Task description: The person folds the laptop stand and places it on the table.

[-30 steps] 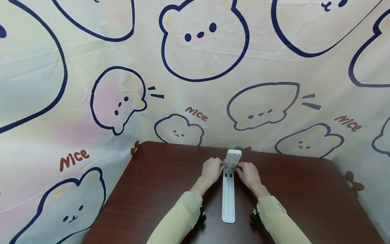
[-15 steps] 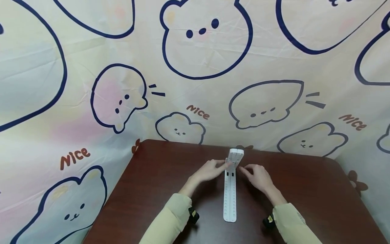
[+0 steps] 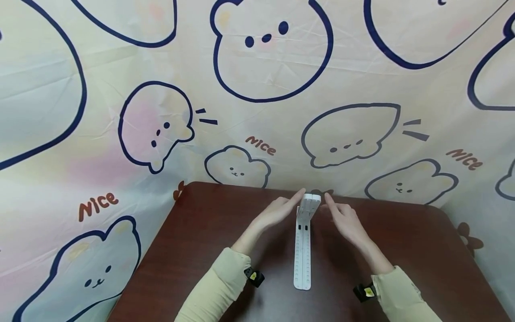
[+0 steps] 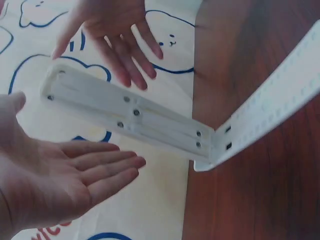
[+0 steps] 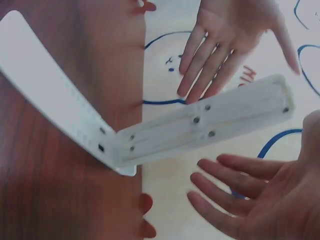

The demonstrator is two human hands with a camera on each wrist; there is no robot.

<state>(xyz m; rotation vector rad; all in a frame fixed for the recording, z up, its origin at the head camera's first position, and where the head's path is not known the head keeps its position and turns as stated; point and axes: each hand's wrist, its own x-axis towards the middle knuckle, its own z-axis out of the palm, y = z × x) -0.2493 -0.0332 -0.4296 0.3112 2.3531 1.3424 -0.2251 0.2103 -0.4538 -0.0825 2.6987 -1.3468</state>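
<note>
A white hinged folding device point(image 3: 302, 255) has its long strip, with rows of small marks, on the table. Its shorter arm point(image 4: 130, 112) slants up from the far end, showing several screws on its underside. My left hand point(image 3: 277, 210) is held to the left of the raised arm, fingers straight and palm facing it. My right hand point(image 3: 348, 221) is opposite, on the right side, its fingers also extended. In the left wrist view, my left palm point(image 4: 65, 180) appears apart from the arm. Neither hand holds anything; whether a fingertip touches the arm's top is unclear.
The device stands on a dark brown wooden table point(image 3: 193, 241). Behind the table's far edge hangs a pale cloth point(image 3: 257, 120) with cartoon bear outlines. Each forearm wears a small black wrist camera point(image 3: 254, 276) near the sleeve cuff.
Both hands have let go of the device near its hinge. They have drawn apart and risen to either side of the raised arm's top. The device stays unfolded in place.
</note>
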